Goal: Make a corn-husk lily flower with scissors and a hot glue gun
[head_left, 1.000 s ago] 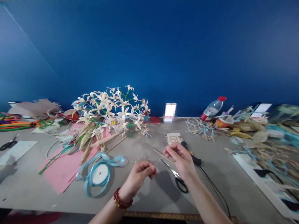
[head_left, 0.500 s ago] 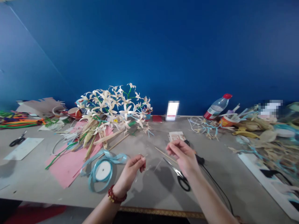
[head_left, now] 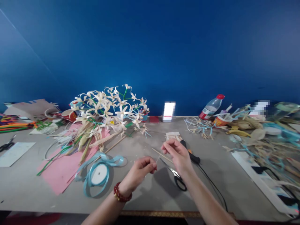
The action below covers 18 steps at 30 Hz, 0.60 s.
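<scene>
Above the grey table my left hand (head_left: 144, 168), with a red bead bracelet (head_left: 122, 192) on its wrist, is closed in a pinch. My right hand (head_left: 176, 153) also pinches, a little farther off and to the right. Between the two sets of fingertips runs a thin, pale, see-through strand (head_left: 158, 157); its material is too fine to tell. Black-handled scissors (head_left: 176, 177) lie beneath my right hand, beside a thin stick (head_left: 155, 151). Left of my left hand lies a spool of light blue ribbon (head_left: 99, 173) with loose loops.
White artificial flowers (head_left: 107, 104) on green stems stand at the back left, near pink paper (head_left: 57, 175). A black-handled tool (head_left: 193, 156) with a cord lies right of my right hand. A bottle (head_left: 211, 107), dried husks (head_left: 255, 137) and a white power strip (head_left: 257, 182) occupy the right.
My left hand has moved right, closer to my right hand, and the strand now shows between their fingertips. The whole view has shifted slightly, so the table things appear farther left.
</scene>
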Each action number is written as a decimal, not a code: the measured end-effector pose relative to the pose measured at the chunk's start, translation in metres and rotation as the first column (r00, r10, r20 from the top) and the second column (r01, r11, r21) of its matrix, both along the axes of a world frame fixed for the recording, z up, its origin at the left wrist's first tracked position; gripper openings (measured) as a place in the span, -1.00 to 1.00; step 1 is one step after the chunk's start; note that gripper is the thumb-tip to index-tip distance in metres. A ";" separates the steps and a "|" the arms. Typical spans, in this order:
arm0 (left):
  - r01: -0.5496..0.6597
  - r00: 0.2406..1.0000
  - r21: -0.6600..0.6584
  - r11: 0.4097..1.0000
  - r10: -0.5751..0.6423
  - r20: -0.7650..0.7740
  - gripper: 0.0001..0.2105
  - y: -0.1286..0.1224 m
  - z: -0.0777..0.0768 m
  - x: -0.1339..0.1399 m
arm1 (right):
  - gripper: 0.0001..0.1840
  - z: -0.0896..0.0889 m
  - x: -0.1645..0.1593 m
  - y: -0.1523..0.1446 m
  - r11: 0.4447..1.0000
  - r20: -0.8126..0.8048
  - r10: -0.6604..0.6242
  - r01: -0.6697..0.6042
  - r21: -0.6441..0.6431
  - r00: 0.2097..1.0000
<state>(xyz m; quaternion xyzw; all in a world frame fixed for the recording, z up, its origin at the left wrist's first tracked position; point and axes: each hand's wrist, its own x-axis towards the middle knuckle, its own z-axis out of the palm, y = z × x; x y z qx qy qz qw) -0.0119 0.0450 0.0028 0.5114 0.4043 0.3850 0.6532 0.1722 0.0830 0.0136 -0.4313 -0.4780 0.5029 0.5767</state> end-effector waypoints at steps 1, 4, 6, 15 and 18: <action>0.014 1.000 0.010 1.000 -0.014 -0.026 -0.68 -0.002 -0.002 -0.002 | -0.73 0.001 0.007 0.006 0.999 0.023 -0.043 0.043 0.019 0.999; 0.037 0.992 0.023 0.999 -0.034 -0.120 -0.62 -0.011 -0.007 -0.011 | -0.68 0.006 0.032 0.032 0.987 0.144 -0.151 0.142 0.071 0.978; 0.000 0.986 0.050 0.999 0.009 -0.168 -0.59 -0.016 -0.008 -0.020 | -0.68 0.006 0.044 0.054 0.990 0.263 -0.135 0.122 0.069 0.955; -0.157 0.899 0.411 0.898 0.302 -0.318 -0.53 -0.038 0.022 -0.089 | -0.79 -0.028 0.028 0.133 0.935 0.873 0.338 -0.233 -0.269 0.351; -0.222 0.854 0.458 0.861 0.399 -0.335 -0.56 -0.053 0.030 -0.116 | -0.71 -0.026 0.022 0.150 0.920 0.937 0.340 -0.237 -0.314 0.080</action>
